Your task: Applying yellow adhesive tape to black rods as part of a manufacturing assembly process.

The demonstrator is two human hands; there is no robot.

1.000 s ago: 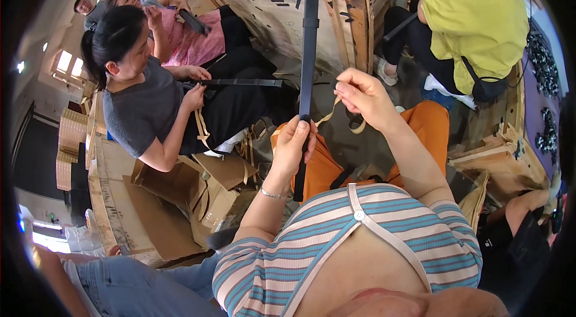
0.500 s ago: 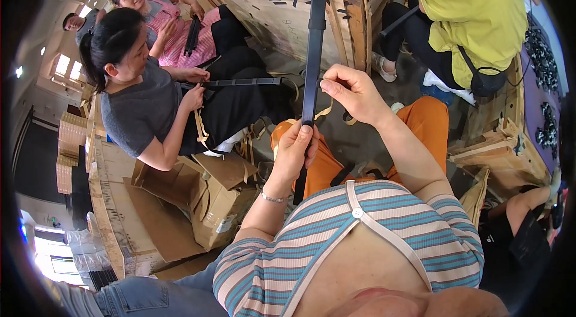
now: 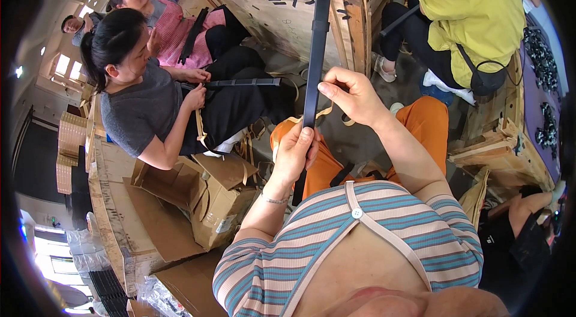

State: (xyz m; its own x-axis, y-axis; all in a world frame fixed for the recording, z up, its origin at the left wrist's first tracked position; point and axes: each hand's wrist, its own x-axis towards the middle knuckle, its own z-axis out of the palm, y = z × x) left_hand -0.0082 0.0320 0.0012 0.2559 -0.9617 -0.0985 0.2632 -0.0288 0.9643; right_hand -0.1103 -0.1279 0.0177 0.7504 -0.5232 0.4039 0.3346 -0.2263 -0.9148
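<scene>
A long, flat black bar (image 3: 315, 59) with a wider collar near its top stands almost upright before me. My left hand (image 3: 296, 150) is closed around its lower end, thumb on the front face. Beside the bar's right edge, my right hand (image 3: 354, 95) is in a pinch, with thumb and forefinger at the bar's middle. A narrow tan strip (image 3: 324, 112) runs from behind the bar up to those fingers. Its end is hidden in the pinch.
At left a person in grey (image 3: 147, 101) holds a similar black bar. Opened cardboard boxes (image 3: 216, 209) lie at lower left. A wooden crate (image 3: 300, 11) stands ahead. A person in yellow (image 3: 474, 11) sits at right by another crate (image 3: 498, 131).
The bar has shifted very slightly; both hands keep their hold. The jeans-clad leg at lower left is gone, showing cardboard and clear plastic. The person in pink has raised a hand.
</scene>
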